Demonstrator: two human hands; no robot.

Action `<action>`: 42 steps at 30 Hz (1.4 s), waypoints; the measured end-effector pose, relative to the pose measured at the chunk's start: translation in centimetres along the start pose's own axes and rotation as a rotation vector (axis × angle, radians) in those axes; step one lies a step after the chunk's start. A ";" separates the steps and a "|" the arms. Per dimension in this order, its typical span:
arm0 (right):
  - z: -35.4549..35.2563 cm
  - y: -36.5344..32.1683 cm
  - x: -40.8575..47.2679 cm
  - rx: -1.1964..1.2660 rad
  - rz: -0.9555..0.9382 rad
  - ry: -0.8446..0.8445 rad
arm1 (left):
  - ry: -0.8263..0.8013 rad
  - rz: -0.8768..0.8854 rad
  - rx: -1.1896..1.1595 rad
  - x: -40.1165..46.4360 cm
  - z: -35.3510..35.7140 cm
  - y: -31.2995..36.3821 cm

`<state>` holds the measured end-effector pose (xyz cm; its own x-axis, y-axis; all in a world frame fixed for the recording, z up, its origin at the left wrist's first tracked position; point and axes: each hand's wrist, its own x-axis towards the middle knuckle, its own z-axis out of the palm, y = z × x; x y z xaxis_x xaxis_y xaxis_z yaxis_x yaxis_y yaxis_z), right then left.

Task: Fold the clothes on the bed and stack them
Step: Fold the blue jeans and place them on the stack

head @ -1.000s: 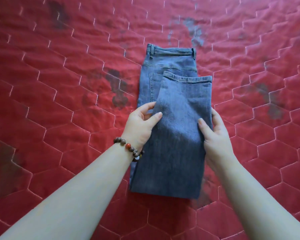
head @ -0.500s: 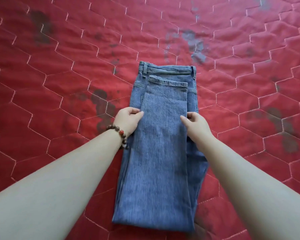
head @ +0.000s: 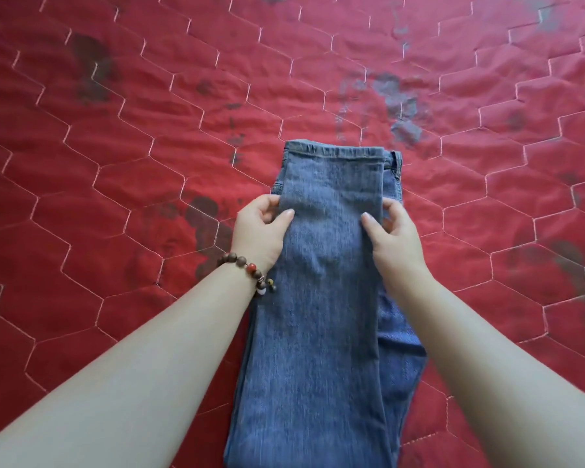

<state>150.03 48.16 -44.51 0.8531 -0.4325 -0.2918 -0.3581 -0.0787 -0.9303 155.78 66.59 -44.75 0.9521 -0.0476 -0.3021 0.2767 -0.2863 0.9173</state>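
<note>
**Leg hem brought up to the waistband**

Our left hand and right hand pinch the side edges of the jeans on the red quilted bedspread; we judge the lengthwise half-fold nearly laid, so next we release and smooth; beyond our hands, the hem now nearly meets the waistband, higher than a second ago.

The near fold of the jeans is cut off by the bottom edge, the waistband is mostly hidden under the folded-over leg, and the fingers are tucked out of sight.
</note>
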 end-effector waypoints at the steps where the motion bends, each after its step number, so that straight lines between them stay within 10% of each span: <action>1: 0.3 0.0 0.5 0.002 0.010 -0.004 | 0.008 0.018 0.019 0.5 0.0 0.1; 10: 1.2 0.8 4.5 -0.193 0.135 0.072 | -0.106 -0.086 0.146 5.0 0.6 0.0; 17: -0.5 -0.2 3.9 0.147 0.532 -0.131 | -0.255 -0.621 -0.386 4.2 -1.3 0.8; 31: -6.2 6.4 -13.7 0.028 0.908 -0.466 | -0.531 -0.951 -0.227 -10.9 -7.0 -7.1; 42: -6.7 8.1 -20.4 -0.231 0.662 -0.417 | -0.562 -0.860 -0.011 -17.2 -9.3 -10.0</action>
<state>127.14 50.34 -44.58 0.4919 -0.0880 -0.8662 -0.8680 -0.1275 -0.4800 137.83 79.16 -46.35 0.2335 -0.2728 -0.9333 0.8399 -0.4270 0.3350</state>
